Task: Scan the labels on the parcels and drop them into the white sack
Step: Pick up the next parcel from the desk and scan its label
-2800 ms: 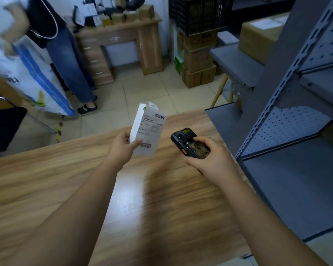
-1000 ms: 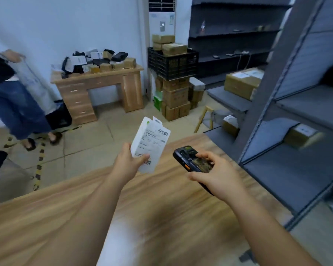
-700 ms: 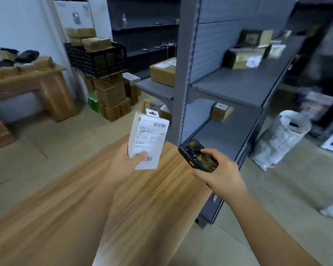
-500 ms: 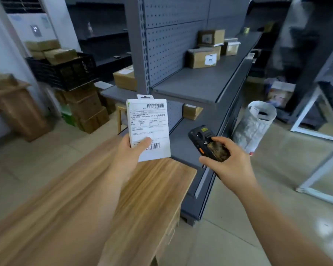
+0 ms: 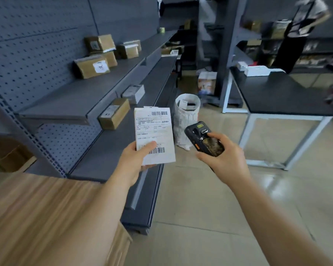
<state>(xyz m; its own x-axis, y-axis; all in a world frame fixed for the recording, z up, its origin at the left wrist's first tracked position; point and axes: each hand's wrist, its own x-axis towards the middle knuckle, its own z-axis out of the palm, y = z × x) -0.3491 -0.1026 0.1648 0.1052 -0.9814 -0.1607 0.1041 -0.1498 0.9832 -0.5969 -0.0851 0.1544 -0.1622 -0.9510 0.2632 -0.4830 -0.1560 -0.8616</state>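
A wooden table is seen nearest, at the lower left, below the left forearm; just beyond its corner the grey shelving begins. A white parcel is held upright in the left hand, the grip being clamped on its lower edge with the thumb laid across the label face beside the lower barcode; a second barcode is shown at the label's top. To the right of that grip, and apart from the parcel, a black handheld scanner is gripped in the right hand, its fingers curled round the body and one fingertip set on the upper face; its small screen is tilted toward the parcel. Beyond both grips, between them and on the tiled floor, the white sack is stood open-mouthed against the end of the shelving, with dark contents partly visible inside. To the left of the parcel grip, brown boxes are set on the lower shelf; further boxes are placed on the upper shelf. To the right of the scanner grip and farther off, a dark table on a white frame is seen; the background beyond it is blurred.
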